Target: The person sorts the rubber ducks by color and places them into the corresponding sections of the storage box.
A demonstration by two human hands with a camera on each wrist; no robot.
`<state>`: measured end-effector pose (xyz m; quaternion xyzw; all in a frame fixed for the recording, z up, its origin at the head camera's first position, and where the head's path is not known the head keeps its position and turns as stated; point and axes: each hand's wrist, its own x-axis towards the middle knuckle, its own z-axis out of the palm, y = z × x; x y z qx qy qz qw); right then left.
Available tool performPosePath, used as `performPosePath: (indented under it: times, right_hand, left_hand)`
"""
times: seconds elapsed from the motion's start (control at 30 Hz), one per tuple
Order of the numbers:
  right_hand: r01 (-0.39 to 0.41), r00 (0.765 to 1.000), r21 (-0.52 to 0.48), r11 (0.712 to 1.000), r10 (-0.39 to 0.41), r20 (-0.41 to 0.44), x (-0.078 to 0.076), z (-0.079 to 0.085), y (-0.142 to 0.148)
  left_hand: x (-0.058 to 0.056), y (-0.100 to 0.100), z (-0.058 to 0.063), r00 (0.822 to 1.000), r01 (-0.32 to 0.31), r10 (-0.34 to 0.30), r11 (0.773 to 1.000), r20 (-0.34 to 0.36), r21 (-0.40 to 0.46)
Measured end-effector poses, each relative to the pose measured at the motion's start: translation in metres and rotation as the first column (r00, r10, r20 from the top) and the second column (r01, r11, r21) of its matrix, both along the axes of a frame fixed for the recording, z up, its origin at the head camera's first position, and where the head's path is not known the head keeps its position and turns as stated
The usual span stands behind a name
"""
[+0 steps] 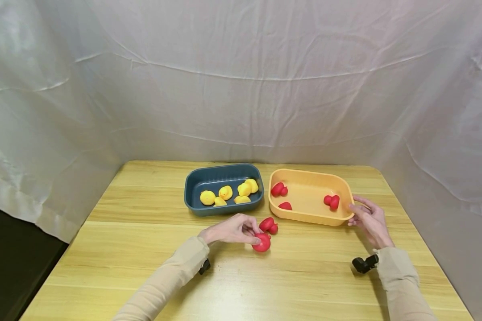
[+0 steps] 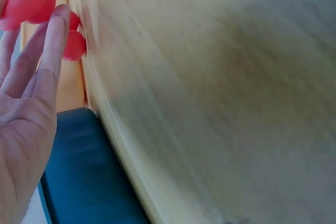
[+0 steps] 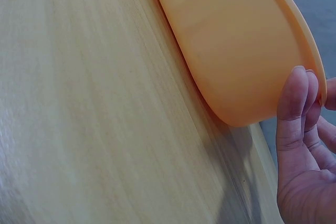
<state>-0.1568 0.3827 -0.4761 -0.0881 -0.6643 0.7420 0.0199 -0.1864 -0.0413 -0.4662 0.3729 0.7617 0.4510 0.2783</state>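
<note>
My left hand (image 1: pixel 234 230) pinches a red rubber duck (image 1: pixel 262 243) between thumb and fingers, just above the table in front of the two bins. Close behind it, a second red duck (image 1: pixel 268 224) lies on the wood. In the left wrist view the held duck (image 2: pixel 26 1) shows at the fingertips. The orange bin (image 1: pixel 305 217) stands at the right with three red ducks inside, one partly hidden by its front wall. At its right end my right hand (image 1: pixel 370 223) grips the rim; the right wrist view shows fingers against the outer wall of the bin (image 3: pixel 236 51).
Left of the orange bin stands a dark blue bin (image 1: pixel 221 169) with several yellow ducks (image 1: pixel 226 192) in it. Both bins sit near the back of the wooden table (image 1: pixel 144 249). A pale curtain (image 1: pixel 241 98) hangs behind and at the sides.
</note>
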Motion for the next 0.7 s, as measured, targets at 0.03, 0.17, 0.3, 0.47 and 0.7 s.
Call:
performPosePath:
  times: [0.03,0.17,0.3,0.47,0.7]
  right_hand:
    - [0.000,1.000,0.001,1.000,0.000,0.001,0.0000,0.0001,0.0000]
    - [0.000,1.000,0.006,1.000,0.000,0.003,0.0001,0.0004,0.0000]
    - [-0.004,1.000,0.006,1.000,0.004,0.004,0.0003,0.0005,0.0003]
    - [-0.006,1.000,0.006,1.000,0.006,0.000,0.0006,0.0008,0.0001]
    - [-0.008,1.000,0.007,1.000,0.008,-0.009,0.0001,0.0006,-0.0005]
  left_hand:
    - [-0.0003,0.0000,-0.0003,1.000,-0.007,0.007,1.000,0.000,0.004]
    - [-0.0013,-0.0005,-0.0009,0.999,-0.042,0.041,0.999,0.029,0.032]
    - [-0.0015,-0.0012,-0.0002,0.997,-0.060,0.057,0.997,0.055,0.050]
    - [-0.0018,-0.0015,0.0004,0.994,-0.073,0.069,0.996,0.086,0.048]
    - [-0.0026,-0.0011,0.0026,0.989,-0.076,0.065,0.994,0.135,0.080]
